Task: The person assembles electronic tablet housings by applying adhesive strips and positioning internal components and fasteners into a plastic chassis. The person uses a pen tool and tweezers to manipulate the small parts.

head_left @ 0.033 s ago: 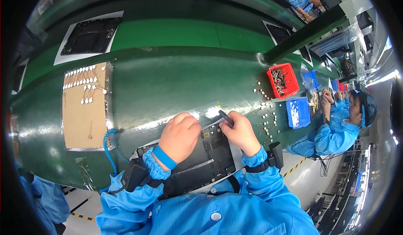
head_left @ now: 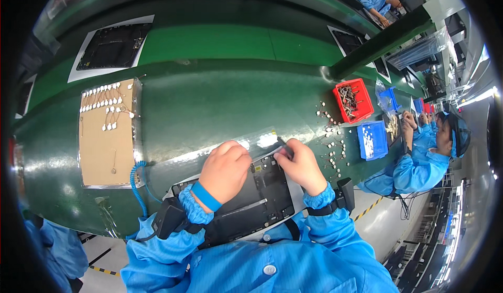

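Our right hand (head_left: 303,170) pinches a dark tool (head_left: 284,147) slanting away leftward by the black panel (head_left: 243,217)'s far edge; whether our left hand (head_left: 226,168)'s curled fingers grip anything, we cannot tell.

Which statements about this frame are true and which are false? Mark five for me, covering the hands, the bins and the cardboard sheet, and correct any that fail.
1. The right hand holds a dark, slim tool. True.
2. The blue wristband is on the right wrist. False: the blue wristband is on the left wrist.
3. The black panel lies directly in front of the person. True.
4. The cardboard sheet lies to the right of both hands. False: the cardboard sheet lies to their left.
5. The red bin is empty. False: the red bin holds a heap of slender pieces.
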`<state>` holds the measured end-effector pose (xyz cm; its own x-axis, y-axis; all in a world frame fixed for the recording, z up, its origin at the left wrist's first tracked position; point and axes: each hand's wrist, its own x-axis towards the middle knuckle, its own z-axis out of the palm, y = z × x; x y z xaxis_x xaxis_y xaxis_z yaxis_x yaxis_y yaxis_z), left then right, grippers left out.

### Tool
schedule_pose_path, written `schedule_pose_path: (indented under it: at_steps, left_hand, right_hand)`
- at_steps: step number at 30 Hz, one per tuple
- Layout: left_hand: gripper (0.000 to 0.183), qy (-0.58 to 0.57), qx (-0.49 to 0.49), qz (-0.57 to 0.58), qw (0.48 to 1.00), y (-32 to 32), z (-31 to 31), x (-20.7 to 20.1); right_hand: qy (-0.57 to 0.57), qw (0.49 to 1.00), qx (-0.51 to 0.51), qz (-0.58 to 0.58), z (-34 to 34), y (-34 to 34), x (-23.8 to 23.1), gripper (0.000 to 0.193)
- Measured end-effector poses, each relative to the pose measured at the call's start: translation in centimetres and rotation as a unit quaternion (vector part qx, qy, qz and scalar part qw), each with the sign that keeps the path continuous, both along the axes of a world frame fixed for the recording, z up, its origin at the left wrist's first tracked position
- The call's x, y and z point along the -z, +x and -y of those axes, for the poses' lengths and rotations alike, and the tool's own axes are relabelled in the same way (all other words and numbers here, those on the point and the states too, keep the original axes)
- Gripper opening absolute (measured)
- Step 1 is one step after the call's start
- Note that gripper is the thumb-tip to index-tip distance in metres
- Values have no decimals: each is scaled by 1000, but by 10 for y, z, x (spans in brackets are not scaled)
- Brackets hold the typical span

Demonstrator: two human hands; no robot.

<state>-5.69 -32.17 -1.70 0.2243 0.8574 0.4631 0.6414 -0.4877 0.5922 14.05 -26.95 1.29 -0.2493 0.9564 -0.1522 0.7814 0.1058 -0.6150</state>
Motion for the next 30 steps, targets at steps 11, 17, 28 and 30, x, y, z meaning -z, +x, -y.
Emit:
schedule_pose_path:
  at_steps: [11,17,28,30]
  left_hand:
    - [28,-12,31,-119,992,19,-6,-14]
    - [28,-16,31,-114,993,23,-15,-7]
    - [27,-37,40,-97,994,22,-14,-7]
    - [18,-29,27,-97,995,22,-15,-9]
  right_hand:
    - [62,920,19,-386,-4,18,-10,4]
    - [-54,883,51,-463,-12,7,19,20]
    - [36,912,55,-404,-15,10,37,18]
    - [44,905,68,-419,-15,7,37,17]
